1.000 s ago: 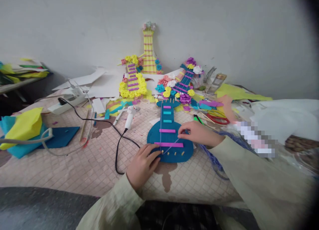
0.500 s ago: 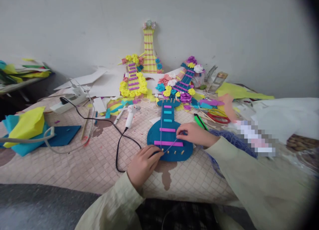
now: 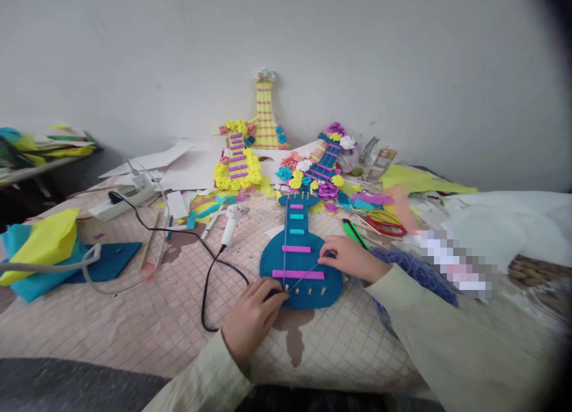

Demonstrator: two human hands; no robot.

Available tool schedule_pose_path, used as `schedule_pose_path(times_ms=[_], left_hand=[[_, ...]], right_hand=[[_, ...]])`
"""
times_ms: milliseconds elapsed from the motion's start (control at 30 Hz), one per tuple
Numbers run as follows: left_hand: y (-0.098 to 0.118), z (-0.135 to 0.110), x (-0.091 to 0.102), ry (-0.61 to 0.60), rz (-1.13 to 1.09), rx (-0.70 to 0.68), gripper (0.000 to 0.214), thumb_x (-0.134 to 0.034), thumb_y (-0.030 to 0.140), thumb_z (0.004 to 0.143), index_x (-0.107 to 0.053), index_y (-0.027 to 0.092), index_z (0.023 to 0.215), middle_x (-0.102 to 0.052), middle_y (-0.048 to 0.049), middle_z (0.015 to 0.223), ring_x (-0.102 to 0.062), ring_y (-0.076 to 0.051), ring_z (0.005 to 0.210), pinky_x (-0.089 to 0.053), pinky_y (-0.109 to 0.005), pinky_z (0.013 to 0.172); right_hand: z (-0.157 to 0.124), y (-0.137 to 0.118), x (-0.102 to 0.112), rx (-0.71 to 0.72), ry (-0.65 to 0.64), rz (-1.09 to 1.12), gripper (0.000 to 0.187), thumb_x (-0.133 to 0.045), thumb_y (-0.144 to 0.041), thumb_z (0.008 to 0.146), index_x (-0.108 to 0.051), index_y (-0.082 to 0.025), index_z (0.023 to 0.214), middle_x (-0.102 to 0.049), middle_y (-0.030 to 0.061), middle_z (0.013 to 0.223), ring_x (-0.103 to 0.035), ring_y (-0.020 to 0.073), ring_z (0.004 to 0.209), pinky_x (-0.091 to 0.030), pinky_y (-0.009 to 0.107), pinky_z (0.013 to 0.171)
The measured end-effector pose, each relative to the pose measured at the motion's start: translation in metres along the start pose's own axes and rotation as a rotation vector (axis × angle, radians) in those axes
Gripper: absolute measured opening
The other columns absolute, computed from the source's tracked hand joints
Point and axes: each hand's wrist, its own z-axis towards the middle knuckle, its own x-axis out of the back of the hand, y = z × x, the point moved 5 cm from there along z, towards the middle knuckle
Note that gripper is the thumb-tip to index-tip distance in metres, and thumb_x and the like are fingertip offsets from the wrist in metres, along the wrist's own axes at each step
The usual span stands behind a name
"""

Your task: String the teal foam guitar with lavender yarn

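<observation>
While the thumb and forefinger of the right hand (image 3: 346, 258) are closed on a thin lilac string (image 3: 285, 239), the left hand (image 3: 252, 314) rests over the lower left rim of a blue guitar-shaped board (image 3: 298, 261), its fingertips bunched at the leftmost of the small pegs (image 3: 310, 292) — whether they pinch the string or only press it, I cannot tell. From that peg the string slants up to the right hand, and another length runs straight up the neck. The board lies flat near the middle of the table's (image 3: 170, 317) front edge, its neck toward the back, with purple strips (image 3: 297, 249) and light blue strips (image 3: 297, 217) across it. Just right of it are a heap of lilac yarn (image 3: 415, 272), a green-and-black tool (image 3: 355, 233) and red-handled scissors (image 3: 386, 226); to its left lies a white glue gun (image 3: 231, 224), its black cord (image 3: 203, 305) looping toward the front edge. Toward the table's left edge sit yellow paper (image 3: 49, 239) and a flat blue piece (image 3: 114, 262), with a white power strip (image 3: 118, 202) behind. Along the back edge stand three decorated guitar models (image 3: 238, 156) — two mostly yellow, one blue — and a jar (image 3: 385, 156) to their right.
</observation>
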Motion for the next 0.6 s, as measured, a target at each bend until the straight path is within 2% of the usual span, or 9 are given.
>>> schedule_pose_path(times_ms=[600], left_hand=[[-0.001, 0.000, 0.000, 0.006, 0.013, -0.015, 0.024, -0.044, 0.016, 0.086, -0.061, 0.021, 0.101, -0.058, -0.0059, 0.095, -0.053, -0.017, 0.092, -0.050, -0.034, 0.079]], right_hand=[[-0.013, 0.012, 0.006, -0.046, -0.025, -0.013, 0.020, -0.058, -0.035, 0.073, -0.063, -0.018, 0.063, -0.061, 0.0036, 0.067, -0.054, 0.0154, 0.066, -0.038, 0.026, 0.061]])
